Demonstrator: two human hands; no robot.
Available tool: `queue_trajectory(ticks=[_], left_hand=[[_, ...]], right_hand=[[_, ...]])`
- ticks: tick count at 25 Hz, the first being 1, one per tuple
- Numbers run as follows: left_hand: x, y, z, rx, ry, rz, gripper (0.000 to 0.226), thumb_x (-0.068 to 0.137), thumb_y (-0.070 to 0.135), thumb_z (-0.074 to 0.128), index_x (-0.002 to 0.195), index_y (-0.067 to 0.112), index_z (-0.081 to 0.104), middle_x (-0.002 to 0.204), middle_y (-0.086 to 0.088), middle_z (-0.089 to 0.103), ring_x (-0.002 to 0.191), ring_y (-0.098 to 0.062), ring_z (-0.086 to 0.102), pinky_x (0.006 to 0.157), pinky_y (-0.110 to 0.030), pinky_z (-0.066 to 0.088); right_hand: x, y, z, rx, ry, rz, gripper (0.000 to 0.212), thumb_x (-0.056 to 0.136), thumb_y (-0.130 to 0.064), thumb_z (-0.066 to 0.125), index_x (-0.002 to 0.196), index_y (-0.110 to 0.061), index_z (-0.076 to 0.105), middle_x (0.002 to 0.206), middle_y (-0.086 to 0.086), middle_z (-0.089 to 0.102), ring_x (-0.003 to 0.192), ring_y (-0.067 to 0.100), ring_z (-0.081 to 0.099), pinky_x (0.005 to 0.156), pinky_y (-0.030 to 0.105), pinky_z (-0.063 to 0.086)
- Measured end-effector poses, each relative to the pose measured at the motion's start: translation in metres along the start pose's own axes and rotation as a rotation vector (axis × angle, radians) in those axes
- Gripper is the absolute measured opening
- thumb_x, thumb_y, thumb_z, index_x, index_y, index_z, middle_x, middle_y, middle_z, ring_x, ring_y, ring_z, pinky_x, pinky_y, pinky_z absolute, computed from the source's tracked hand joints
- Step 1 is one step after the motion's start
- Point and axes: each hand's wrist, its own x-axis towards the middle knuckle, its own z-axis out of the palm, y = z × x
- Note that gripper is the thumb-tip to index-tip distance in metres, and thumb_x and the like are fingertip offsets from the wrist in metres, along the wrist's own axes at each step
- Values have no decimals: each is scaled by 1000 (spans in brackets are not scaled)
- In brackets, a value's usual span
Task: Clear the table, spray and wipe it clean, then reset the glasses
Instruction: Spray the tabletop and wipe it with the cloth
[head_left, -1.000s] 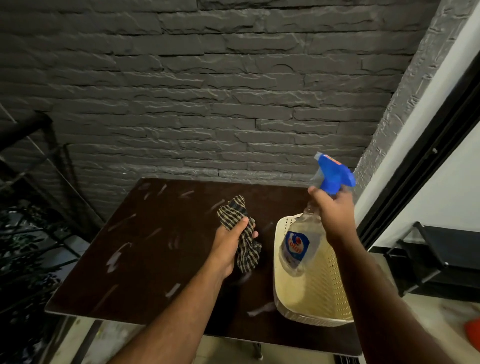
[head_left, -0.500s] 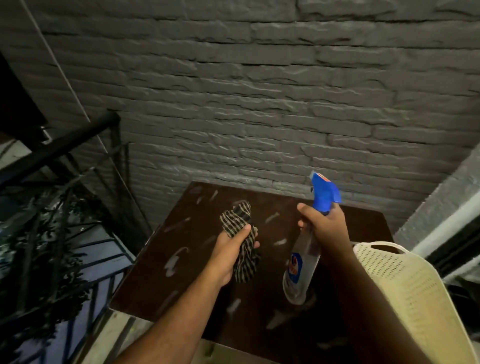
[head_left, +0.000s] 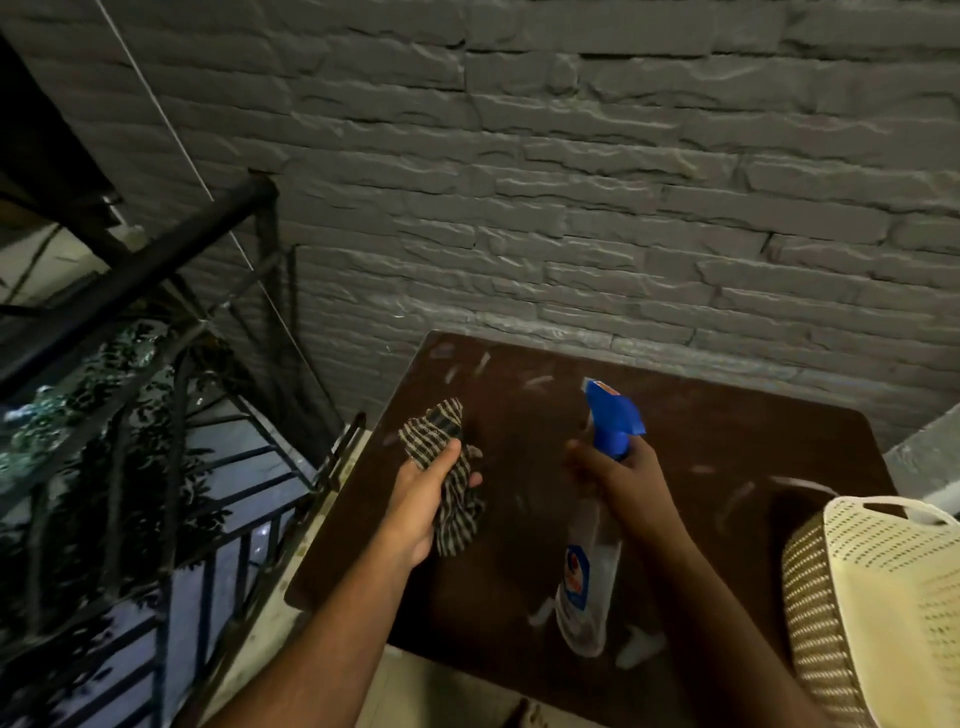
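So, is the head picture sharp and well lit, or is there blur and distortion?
Head view: dim and uneven light; the right hand on the clear spray bottle with blue trigger is motion-blurred; the checked cloth in the left hand is sharper; the grey brick wall bows from wide-angle distortion.

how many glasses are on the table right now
0. No glasses show on the table. On it stands only a cream basket at the right edge; the left hand holds a checked cloth, the right hand a spray bottle. The basket's inside is partly hidden.
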Motion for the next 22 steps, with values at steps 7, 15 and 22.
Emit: queue_trajectory(ticks=[7, 15, 22], left_hand=[[20, 18, 0, 8, 121, 60, 34, 89, 30, 64, 117, 10, 65, 110, -13, 70, 96, -29, 68, 75, -47, 57], [34, 31, 3, 97, 187, 95, 36, 91, 28, 62, 118, 4, 62, 110, -17, 69, 92, -29, 68, 73, -43, 58], [73, 53, -12, 157, 208, 116, 34, 92, 29, 61, 116, 4, 63, 107, -17, 70, 93, -28, 68, 80, -43, 56]], right_hand=[[38, -3, 23, -12, -96, -25, 31, 86, -21, 70, 105, 1, 59, 83, 16, 65, 71, 22, 63, 71, 37, 56], [72, 4, 33, 167, -220, 17, 29, 88, -19, 71, 112, -8, 58, 96, 13, 69, 91, 29, 72, 81, 43, 61], [105, 2, 54, 153, -188, 167, 24, 87, -22, 73, 105, -15, 59, 95, 14, 70, 80, 21, 72, 74, 42, 63]])
